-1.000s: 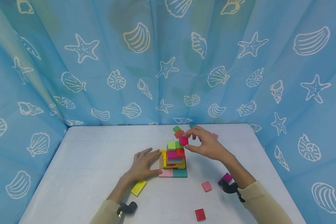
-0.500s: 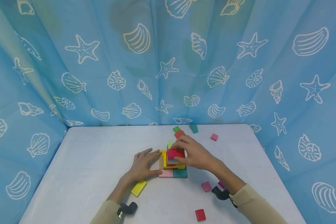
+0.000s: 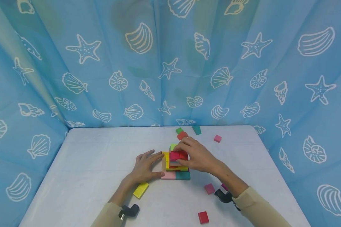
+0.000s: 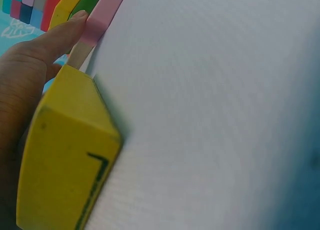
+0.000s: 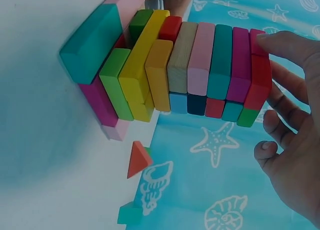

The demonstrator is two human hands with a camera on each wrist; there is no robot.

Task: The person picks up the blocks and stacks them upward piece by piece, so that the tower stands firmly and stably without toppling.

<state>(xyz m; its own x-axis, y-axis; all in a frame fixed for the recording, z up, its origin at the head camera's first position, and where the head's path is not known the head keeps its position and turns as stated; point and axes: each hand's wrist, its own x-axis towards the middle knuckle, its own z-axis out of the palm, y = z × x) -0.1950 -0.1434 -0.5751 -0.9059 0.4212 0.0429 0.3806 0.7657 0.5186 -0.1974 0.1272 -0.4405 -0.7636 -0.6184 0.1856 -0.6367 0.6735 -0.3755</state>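
Note:
A layered tower of coloured wooden blocks [image 5: 200, 60] stands mid-table on a base that includes a pink block [image 3: 168, 176] and a teal block [image 3: 183, 176]. My right hand [image 3: 200, 156] is at the tower's top, pinching a small crimson block [image 3: 174, 155] between thumb and fingers. That block sits on the top layer, side by side with a red block [image 5: 261, 82]. My left hand [image 3: 145, 166] spreads around the tower's left side. Its thumb touches the pink base block in the left wrist view, and its fingertips reach a yellow block [image 3: 165, 154] at the back corner.
A yellow block [image 3: 140, 190] lies under my left wrist. To the right and front are a pink block [image 3: 209, 189], a magenta block [image 3: 224, 187] and a red block [image 3: 203, 217]. Behind the tower lie orange [image 3: 182, 136], green [image 3: 179, 130] and teal [image 3: 197, 130] blocks.
My right hand has brought the crimson block down and leftward onto the tower's top, beside the red block. It has barely moved in the last half second. My left hand has stayed in place.

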